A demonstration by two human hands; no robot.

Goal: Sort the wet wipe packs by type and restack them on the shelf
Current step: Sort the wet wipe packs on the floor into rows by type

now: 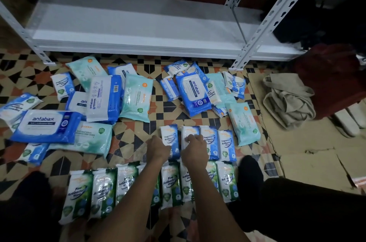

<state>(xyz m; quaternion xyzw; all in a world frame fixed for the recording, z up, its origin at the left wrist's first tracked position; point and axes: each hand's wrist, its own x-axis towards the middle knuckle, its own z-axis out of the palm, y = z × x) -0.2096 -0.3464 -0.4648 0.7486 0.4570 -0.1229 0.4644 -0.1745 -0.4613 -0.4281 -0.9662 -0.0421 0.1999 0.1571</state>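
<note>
Wet wipe packs lie on a patterned tile floor in front of a white metal shelf (138,30). A row of green pine packs (103,190) runs nearest me. Behind it stands a row of small blue fragrance-free packs (225,142). My left hand (158,149) rests on the leftmost blue pack (170,134) of that row. My right hand (195,150) grips the second blue pack (189,131), fingers curled on its top. Large blue antabax packs (46,125) and pale teal packs (136,97) lie scattered behind.
A second heap of mixed packs (195,91) lies at the right rear. A beige cloth bag (287,99) and a dark red bag (332,75) sit on cardboard at the right. My dark-clad knees flank the green row. Shelf posts (249,43) stand on the floor.
</note>
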